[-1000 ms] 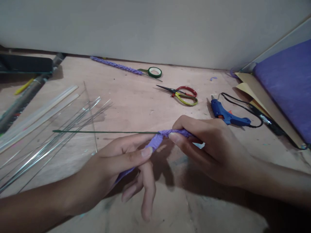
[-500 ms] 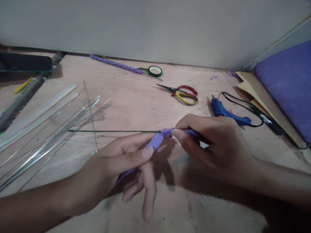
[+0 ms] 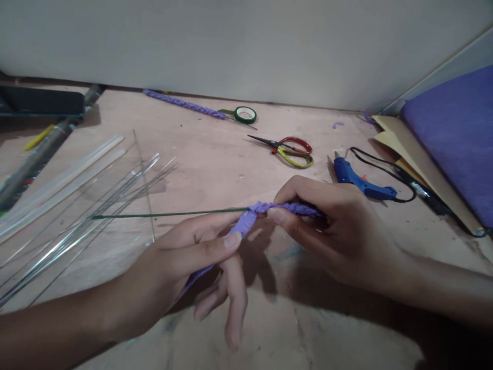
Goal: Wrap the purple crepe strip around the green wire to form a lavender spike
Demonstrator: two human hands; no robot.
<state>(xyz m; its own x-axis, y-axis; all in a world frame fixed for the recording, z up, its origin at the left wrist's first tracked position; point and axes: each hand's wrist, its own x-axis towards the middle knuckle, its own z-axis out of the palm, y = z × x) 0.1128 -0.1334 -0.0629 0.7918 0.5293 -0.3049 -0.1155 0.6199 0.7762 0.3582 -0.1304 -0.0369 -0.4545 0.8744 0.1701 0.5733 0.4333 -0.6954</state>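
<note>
Above a wooden table, the right hand pinches the purple-wrapped end of a green wire, while the left hand grips the loose purple strip between thumb and forefinger. Scissors, a glue gun and tape lie beyond; bare wires lie left.

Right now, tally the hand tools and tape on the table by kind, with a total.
Scissors: 1
Glue gun: 1
Tape roll: 1
Total: 3
</note>
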